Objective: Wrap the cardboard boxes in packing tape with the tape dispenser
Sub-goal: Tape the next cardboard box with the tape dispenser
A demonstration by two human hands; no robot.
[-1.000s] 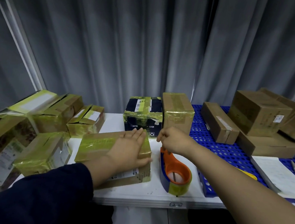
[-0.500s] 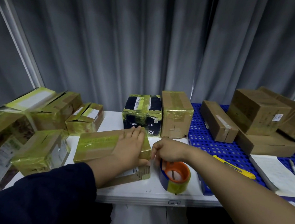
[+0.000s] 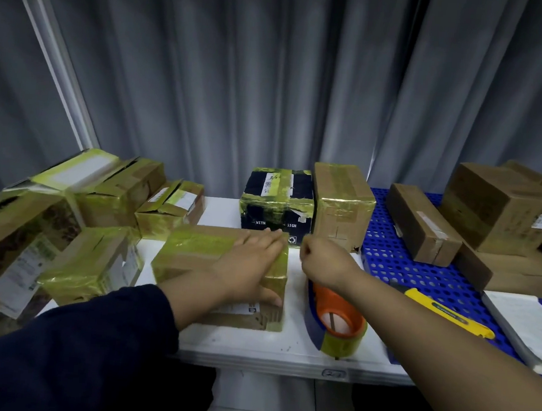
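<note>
Your clearest room is the bare strip of white table (image 3: pixel 252 346) along its front edge, open to your side. The left end is walled off by taped boxes (image 3: pixel 106 224), and a black box (image 3: pixel 278 202) with a taller brown box (image 3: pixel 342 207) blocks the back edge. At the right end, the tape dispenser (image 3: pixel 335 320), yellow knife (image 3: pixel 449 316) and stacked cartons (image 3: pixel 505 223) stand in your way.

Taped brown cardboard box (image 3: pixel 201 255) flat on white table, orange tape dispenser (image 3: pixel 335 317) upright just beside it
</note>
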